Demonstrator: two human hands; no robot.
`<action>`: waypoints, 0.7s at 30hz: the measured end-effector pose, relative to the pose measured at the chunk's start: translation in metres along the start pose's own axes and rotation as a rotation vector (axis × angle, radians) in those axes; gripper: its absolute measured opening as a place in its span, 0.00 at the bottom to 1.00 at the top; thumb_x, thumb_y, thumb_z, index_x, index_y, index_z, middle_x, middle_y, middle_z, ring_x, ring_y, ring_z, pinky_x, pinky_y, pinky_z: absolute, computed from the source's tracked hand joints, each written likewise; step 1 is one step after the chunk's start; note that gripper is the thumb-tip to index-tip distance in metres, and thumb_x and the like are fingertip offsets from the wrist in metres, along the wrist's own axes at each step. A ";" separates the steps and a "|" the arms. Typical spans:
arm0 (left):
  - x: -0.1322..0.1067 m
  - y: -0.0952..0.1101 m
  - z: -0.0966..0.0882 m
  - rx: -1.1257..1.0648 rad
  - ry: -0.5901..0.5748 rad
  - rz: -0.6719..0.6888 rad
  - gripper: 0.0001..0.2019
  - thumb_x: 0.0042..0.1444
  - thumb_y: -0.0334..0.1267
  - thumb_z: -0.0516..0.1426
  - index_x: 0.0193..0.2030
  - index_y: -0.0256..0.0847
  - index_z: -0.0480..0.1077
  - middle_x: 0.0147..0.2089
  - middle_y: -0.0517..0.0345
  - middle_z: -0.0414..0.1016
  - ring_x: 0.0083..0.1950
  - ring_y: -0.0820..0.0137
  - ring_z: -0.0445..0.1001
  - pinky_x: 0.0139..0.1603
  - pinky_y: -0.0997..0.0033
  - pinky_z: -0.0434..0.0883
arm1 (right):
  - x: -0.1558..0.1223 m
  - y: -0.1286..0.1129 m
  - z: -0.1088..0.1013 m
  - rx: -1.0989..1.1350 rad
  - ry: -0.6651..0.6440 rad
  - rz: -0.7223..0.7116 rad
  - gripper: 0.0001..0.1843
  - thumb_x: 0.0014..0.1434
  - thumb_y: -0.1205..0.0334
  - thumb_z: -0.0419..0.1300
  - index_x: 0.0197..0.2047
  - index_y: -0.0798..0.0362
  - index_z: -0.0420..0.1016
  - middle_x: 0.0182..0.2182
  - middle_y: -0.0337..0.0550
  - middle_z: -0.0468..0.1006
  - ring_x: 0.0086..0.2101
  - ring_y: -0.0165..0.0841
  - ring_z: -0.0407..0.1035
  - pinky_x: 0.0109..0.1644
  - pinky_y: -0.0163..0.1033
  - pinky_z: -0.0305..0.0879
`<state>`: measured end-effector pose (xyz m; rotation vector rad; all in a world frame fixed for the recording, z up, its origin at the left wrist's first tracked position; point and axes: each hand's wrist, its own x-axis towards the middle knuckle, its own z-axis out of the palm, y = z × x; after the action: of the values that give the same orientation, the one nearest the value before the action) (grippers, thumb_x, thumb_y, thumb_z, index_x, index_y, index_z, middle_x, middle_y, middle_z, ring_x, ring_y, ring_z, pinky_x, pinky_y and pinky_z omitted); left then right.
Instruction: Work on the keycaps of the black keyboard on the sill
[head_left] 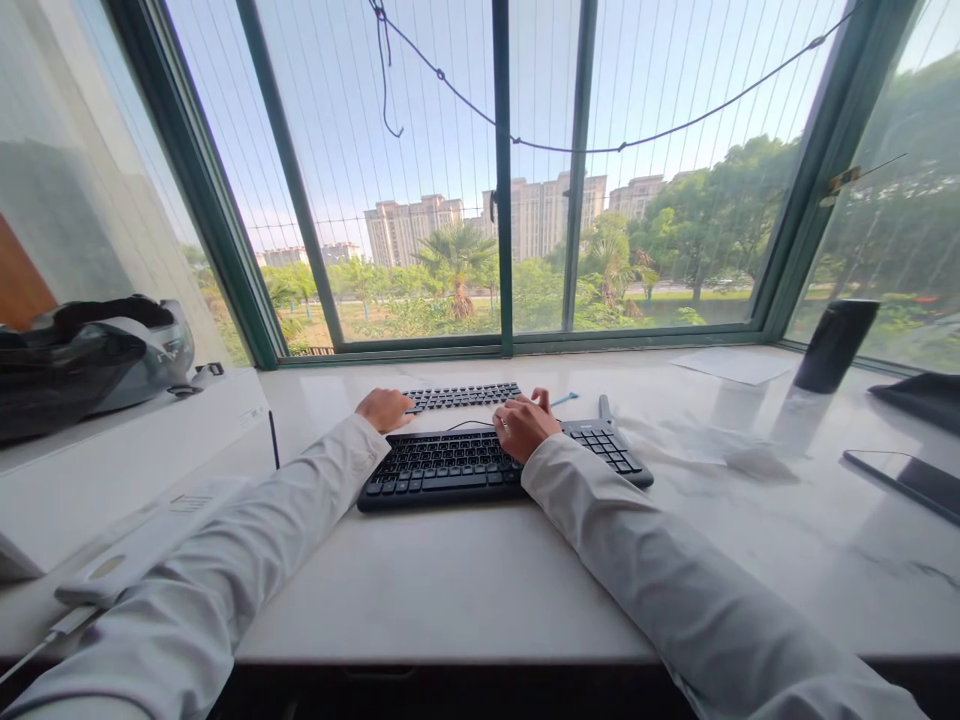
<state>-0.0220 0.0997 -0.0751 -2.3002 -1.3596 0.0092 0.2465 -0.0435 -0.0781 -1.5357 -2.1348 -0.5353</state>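
A full-size black keyboard [442, 482] lies flat on the table in front of me. Just behind it is a narrower black panel of keys [461, 397], roughly parallel to it. My left hand [385, 409] is closed at the left end of this panel, its fingertips partly hidden. At the panel's right end, my right hand [523, 428] is bent over the big keyboard, its fingers curled at the panel's corner and one finger raised. The right palm covers part of the keyboard's keys. A thin dark cable [469, 424] curves between the panel and the keyboard.
A blue-tipped stick [564, 398] and a grey handle [604, 408] lie behind the keyboard. On the right are clear plastic wrap [757, 460], a phone [904, 478], a black cylinder [836, 345] and paper [731, 366]. Left stands a white box [217, 430] bearing dark headgear [97, 350].
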 end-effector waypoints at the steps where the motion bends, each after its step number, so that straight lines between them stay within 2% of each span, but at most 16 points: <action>1: 0.001 0.000 0.001 0.011 0.001 0.001 0.16 0.57 0.47 0.52 0.42 0.42 0.78 0.40 0.44 0.79 0.43 0.55 0.76 0.45 0.60 0.67 | 0.000 0.000 0.000 0.001 0.001 -0.001 0.18 0.63 0.64 0.48 0.27 0.55 0.76 0.31 0.47 0.79 0.36 0.35 0.67 0.50 0.48 0.43; 7: -0.001 -0.004 0.002 0.036 0.026 0.015 0.13 0.57 0.38 0.51 0.37 0.42 0.78 0.37 0.45 0.79 0.41 0.57 0.77 0.43 0.61 0.67 | 0.000 -0.001 -0.001 -0.001 -0.004 0.007 0.18 0.63 0.64 0.49 0.28 0.55 0.76 0.31 0.48 0.79 0.37 0.36 0.67 0.51 0.49 0.43; 15: 0.001 -0.008 0.011 0.023 0.041 0.038 0.11 0.54 0.40 0.55 0.37 0.40 0.77 0.37 0.43 0.78 0.41 0.55 0.77 0.43 0.59 0.67 | 0.000 -0.002 -0.001 0.014 -0.007 -0.008 0.17 0.63 0.64 0.49 0.29 0.55 0.76 0.32 0.48 0.79 0.37 0.36 0.67 0.51 0.49 0.43; 21: 0.002 -0.010 0.013 0.006 0.056 0.050 0.13 0.57 0.38 0.52 0.32 0.39 0.77 0.35 0.44 0.78 0.40 0.56 0.77 0.43 0.60 0.67 | 0.000 -0.001 -0.002 0.014 -0.012 -0.008 0.18 0.64 0.64 0.48 0.28 0.55 0.75 0.32 0.49 0.79 0.37 0.37 0.67 0.51 0.49 0.43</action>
<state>-0.0322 0.1102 -0.0819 -2.3119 -1.2721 -0.0351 0.2456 -0.0448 -0.0767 -1.5265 -2.1501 -0.5146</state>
